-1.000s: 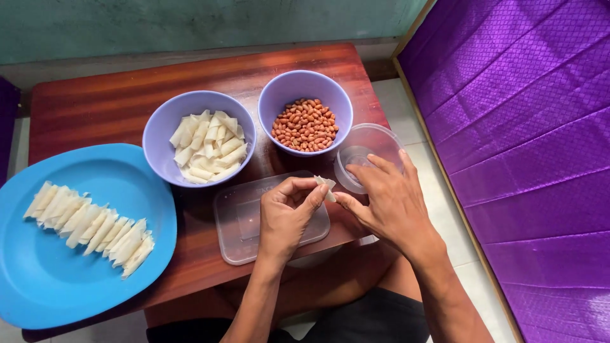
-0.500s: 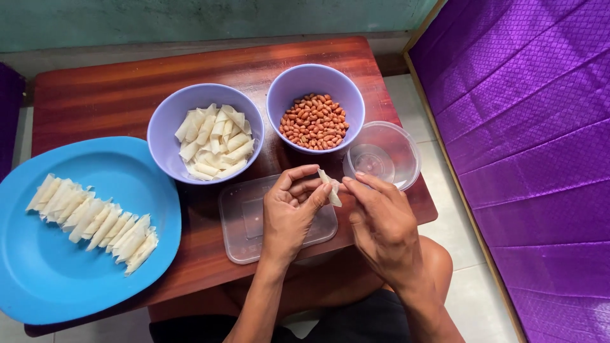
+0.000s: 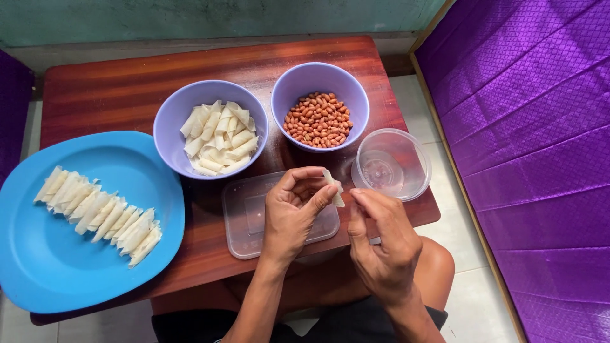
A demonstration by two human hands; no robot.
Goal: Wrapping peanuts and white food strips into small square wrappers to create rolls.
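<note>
My left hand [image 3: 293, 213] pinches a small pale wrapper piece [image 3: 333, 187] between thumb and fingers, above a clear rectangular lid [image 3: 244, 222] on the wooden table [image 3: 127, 82]. My right hand [image 3: 381, 241] hovers just right of the wrapper, fingertips close to it, holding nothing I can see. A lilac bowl of cut wrapper strips [image 3: 216, 136] and a lilac bowl of peanuts [image 3: 319, 119] stand behind the hands. A row of several rolled pieces [image 3: 98, 213] lies on the blue plate [image 3: 76, 273] at left.
A clear round container [image 3: 391, 165] sits at the table's right edge, beside my right hand. A purple quilted cushion [image 3: 534, 159] fills the right side. My knee [image 3: 435, 267] shows under the table's front edge.
My right hand has drawn back from the clear round container toward me and now sits beside the wrapper. The left hand keeps hold of the wrapper above the lid.
</note>
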